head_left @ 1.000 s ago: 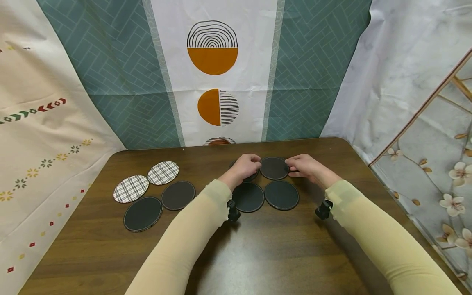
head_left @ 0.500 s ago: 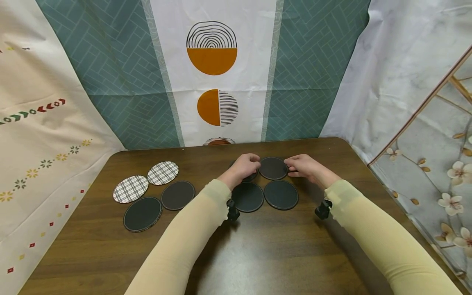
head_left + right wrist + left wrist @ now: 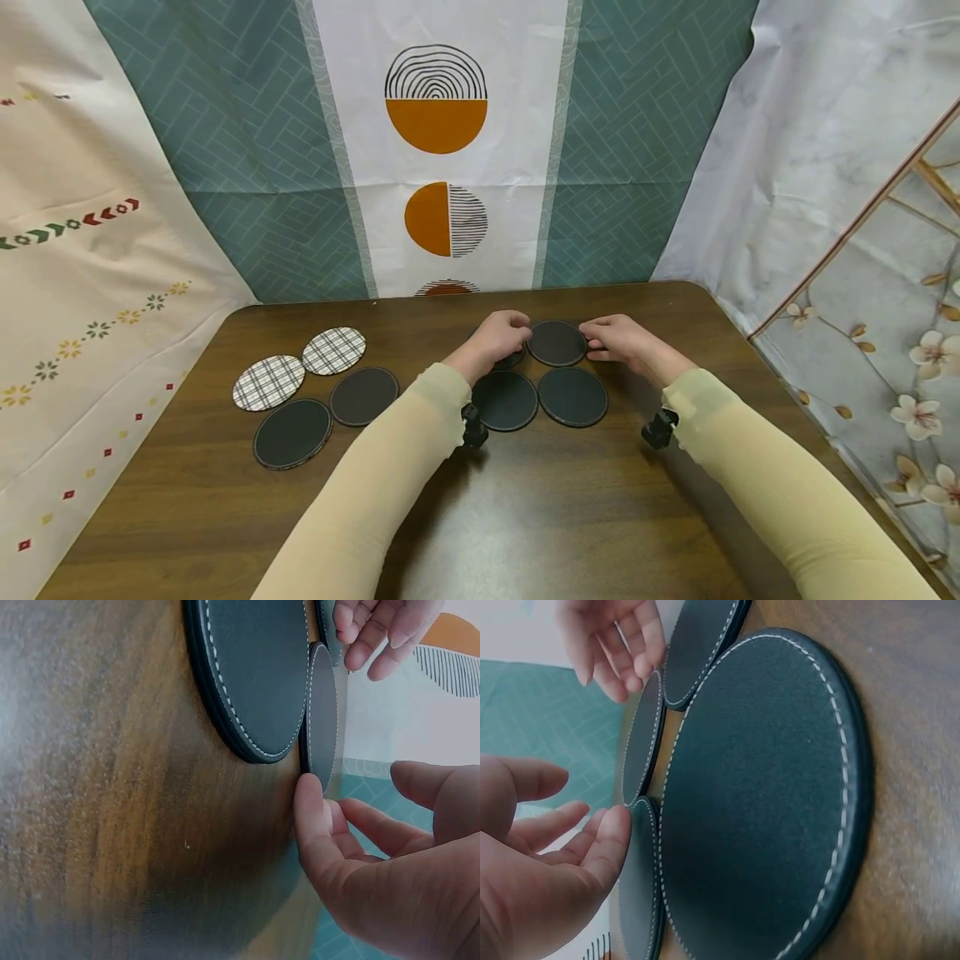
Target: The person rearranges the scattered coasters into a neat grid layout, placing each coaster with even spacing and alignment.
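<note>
Four-way cluster of round dark leather coasters with pale stitching lies under and between my hands. My left hand (image 3: 497, 337) hovers over the back-left coaster (image 3: 512, 360) and partly hides it; its fingertips lie right at that coaster's edge in the left wrist view, thumb apart. At the outer edge of the back-right coaster (image 3: 557, 343) my right hand (image 3: 621, 339) touches the rim with relaxed fingertips (image 3: 309, 796). Nearer to me sit the front-left coaster (image 3: 506, 402) and the front-right coaster (image 3: 573, 397), flat on the table.
Farther left on the brown wooden table (image 3: 525, 517) lie two plaid white discs (image 3: 268, 383), a black coaster (image 3: 292, 434) and a dark brown coaster (image 3: 364, 396). Patterned cloth (image 3: 442, 217) hangs behind the table's back edge, with more cloth at both sides.
</note>
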